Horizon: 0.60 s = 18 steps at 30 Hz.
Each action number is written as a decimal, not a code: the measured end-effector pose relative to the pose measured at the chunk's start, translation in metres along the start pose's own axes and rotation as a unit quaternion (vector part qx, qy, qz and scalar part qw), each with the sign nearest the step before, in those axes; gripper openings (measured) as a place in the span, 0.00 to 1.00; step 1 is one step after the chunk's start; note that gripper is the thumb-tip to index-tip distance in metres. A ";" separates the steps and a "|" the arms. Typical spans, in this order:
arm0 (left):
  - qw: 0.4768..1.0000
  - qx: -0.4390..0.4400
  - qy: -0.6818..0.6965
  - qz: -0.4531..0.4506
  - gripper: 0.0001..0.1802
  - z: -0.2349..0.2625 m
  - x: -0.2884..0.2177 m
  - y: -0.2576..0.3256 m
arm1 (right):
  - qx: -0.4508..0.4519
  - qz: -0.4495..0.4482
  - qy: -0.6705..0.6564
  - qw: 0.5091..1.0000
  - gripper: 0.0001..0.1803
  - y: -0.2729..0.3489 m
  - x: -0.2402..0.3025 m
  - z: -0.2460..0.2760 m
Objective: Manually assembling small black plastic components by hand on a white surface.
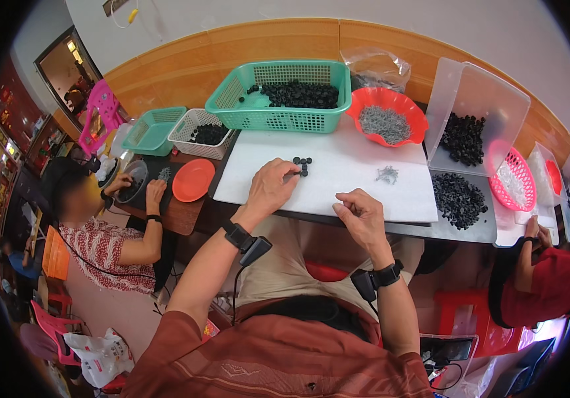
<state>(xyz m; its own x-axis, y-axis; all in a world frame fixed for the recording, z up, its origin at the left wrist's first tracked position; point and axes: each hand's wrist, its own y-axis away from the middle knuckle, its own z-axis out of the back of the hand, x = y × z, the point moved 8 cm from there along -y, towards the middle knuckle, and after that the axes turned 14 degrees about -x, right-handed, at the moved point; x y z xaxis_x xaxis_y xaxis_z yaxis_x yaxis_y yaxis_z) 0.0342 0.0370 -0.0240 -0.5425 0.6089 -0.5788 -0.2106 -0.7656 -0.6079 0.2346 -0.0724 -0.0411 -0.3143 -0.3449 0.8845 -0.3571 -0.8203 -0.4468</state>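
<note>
My left hand reaches over the white sheet, fingers bent together at a small cluster of black round parts. Its fingertips close on one of the small black parts at the cluster's near end. My right hand hovers at the sheet's near edge, fingers curled and thumb against the forefinger; whatever may be between them is hidden. Beyond it on the sheet lies a small heap of thin grey screw-like pieces.
Behind the sheet stand a green basket of black parts and a red scalloped bowl of grey pieces. At right, black parts spill from a clear bin. Co-workers sit left and right; an orange-red plate lies left.
</note>
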 end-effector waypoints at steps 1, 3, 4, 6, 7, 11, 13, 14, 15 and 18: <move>1.000 -0.003 -0.009 -0.010 0.09 0.000 0.000 0.000 | 0.000 0.001 0.000 1.000 0.11 0.000 0.000 0.000; 1.000 -0.007 -0.020 -0.020 0.09 0.000 -0.004 0.001 | 0.003 -0.001 -0.006 1.000 0.10 0.000 -0.001 -0.001; 0.999 -0.012 -0.032 -0.030 0.09 0.001 -0.006 0.001 | 0.003 -0.001 -0.005 1.000 0.10 0.000 -0.001 -0.001; 0.999 -0.020 -0.029 -0.028 0.10 0.001 -0.005 0.002 | 0.001 0.005 -0.001 1.000 0.10 0.000 -0.001 -0.001; 0.999 -0.028 -0.028 -0.026 0.10 0.001 -0.005 0.002 | 0.000 0.005 0.001 1.000 0.10 0.000 -0.001 -0.001; 0.999 -0.018 -0.024 -0.013 0.10 0.002 -0.008 0.002 | -0.003 0.001 -0.009 1.000 0.09 0.000 -0.004 -0.001; 0.999 -0.025 -0.030 -0.013 0.10 0.003 -0.006 0.002 | -0.002 0.004 -0.011 1.000 0.09 0.000 -0.004 -0.003; 0.999 -0.025 -0.027 -0.014 0.10 0.002 -0.005 0.003 | -0.003 0.000 -0.010 1.000 0.09 0.000 -0.004 -0.002; 0.999 -0.030 -0.018 -0.005 0.10 0.002 -0.004 0.003 | -0.004 -0.004 -0.009 1.000 0.09 0.000 -0.004 -0.002; 0.999 -0.044 0.003 0.009 0.11 0.004 0.001 0.004 | -0.007 0.001 -0.011 1.000 0.09 0.001 -0.005 -0.001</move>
<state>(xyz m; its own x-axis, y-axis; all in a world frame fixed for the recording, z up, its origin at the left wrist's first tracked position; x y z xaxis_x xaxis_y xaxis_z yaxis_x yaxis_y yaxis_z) 0.0298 0.0338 -0.0247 -0.5402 0.5968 -0.5933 -0.1289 -0.7554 -0.6425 0.2348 -0.0703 -0.0462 -0.2963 -0.3568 0.8860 -0.3680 -0.8133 -0.4506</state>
